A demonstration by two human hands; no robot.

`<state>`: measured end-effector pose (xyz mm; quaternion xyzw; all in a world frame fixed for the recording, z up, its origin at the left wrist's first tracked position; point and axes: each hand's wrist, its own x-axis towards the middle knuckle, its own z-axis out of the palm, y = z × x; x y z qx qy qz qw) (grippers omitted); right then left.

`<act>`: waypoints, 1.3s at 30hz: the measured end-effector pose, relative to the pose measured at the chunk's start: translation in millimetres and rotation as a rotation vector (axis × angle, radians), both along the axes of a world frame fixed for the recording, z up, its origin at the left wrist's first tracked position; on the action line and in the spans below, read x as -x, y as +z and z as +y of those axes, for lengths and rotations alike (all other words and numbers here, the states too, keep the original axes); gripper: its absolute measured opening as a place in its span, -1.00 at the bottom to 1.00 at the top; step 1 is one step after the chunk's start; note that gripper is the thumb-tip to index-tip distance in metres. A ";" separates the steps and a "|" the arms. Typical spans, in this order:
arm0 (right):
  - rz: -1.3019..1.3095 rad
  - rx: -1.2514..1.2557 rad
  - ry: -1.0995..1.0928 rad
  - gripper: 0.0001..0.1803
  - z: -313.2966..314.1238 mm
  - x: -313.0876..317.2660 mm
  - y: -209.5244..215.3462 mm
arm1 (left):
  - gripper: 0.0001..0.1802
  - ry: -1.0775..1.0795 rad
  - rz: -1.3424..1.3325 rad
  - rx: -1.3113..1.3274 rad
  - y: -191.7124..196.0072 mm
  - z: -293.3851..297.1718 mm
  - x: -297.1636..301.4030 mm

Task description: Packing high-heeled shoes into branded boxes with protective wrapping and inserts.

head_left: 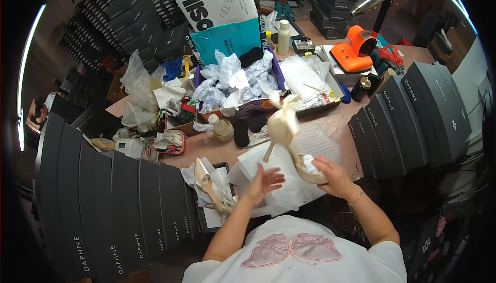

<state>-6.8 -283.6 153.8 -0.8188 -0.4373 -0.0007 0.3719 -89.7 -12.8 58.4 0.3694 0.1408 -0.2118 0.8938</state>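
Right hand (330, 177) clamped on toe of cream high-heeled shoe (289, 133), raised over white tissue paper (289, 179). Left hand (263, 179) open, fingers spread, touching the tissue. Second cream shoe (209, 185) lies in open box (206, 221) left. Dark grey shoeboxes (413, 118) stacked both sides; orange tool (354, 50) behind
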 end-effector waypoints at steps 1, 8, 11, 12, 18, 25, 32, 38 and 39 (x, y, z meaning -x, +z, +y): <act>-0.154 0.082 0.109 -0.39 4.2 -1.5 10.8 | -0.15 -0.088 -0.033 0.054 25.8 17.3 -5.1; -0.396 0.277 0.087 -0.46 67.7 4.0 -11.1 | -0.23 -0.124 0.028 0.662 19.5 14.1 61.8; -0.079 0.098 0.084 -0.47 85.5 14.4 -16.4 | -0.35 0.098 0.115 0.282 43.7 0.8 71.4; -0.019 0.174 0.107 -0.50 94.5 19.5 -12.0 | -0.40 0.105 0.159 0.181 50.6 -3.9 70.3; 0.129 0.269 0.062 -0.53 139.4 51.8 -22.6 | -0.66 0.301 0.144 -0.115 33.2 -14.4 83.7; 0.284 0.318 0.164 -0.68 148.6 42.9 -57.2 | -0.59 0.349 0.202 -0.137 31.5 -17.6 90.8; 0.520 0.126 0.122 -0.53 118.7 36.6 -78.2 | -0.60 0.538 0.257 0.026 -2.7 -9.8 95.6; -0.003 0.004 -0.058 -0.56 133.2 10.2 -66.6 | -0.57 0.577 0.334 0.088 9.3 -0.5 87.1; 0.070 0.040 0.096 -0.62 141.0 16.6 -53.3 | -0.57 0.595 0.339 0.137 13.0 -6.0 89.8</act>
